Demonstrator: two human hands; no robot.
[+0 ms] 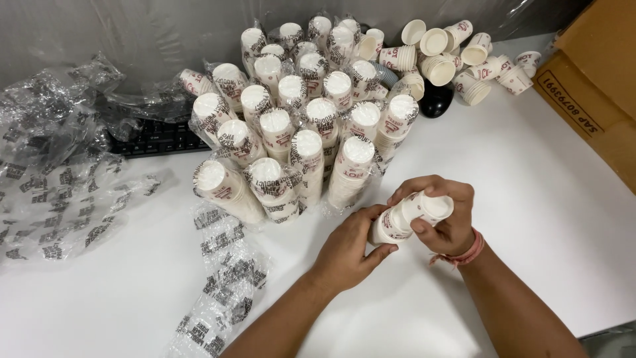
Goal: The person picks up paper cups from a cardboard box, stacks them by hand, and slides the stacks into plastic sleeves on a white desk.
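I hold a short stack of paper cups (pixel 411 215) over the desk's (pixel 543 199) near edge. My left hand (pixel 348 248) curls its fingers round the stack's base; my right hand (pixel 440 212) wraps the open end, fingers closed over the top cup, a red thread (pixel 464 255) at its wrist. Wrapped cup sleeves (pixel 298 126) stand mid-desk toward the far edge, loose cups (pixel 457 56) at the far right corner, empty wrappers (pixel 59 179) along the left edge, boxes (pixel 589 86) at the right edge.
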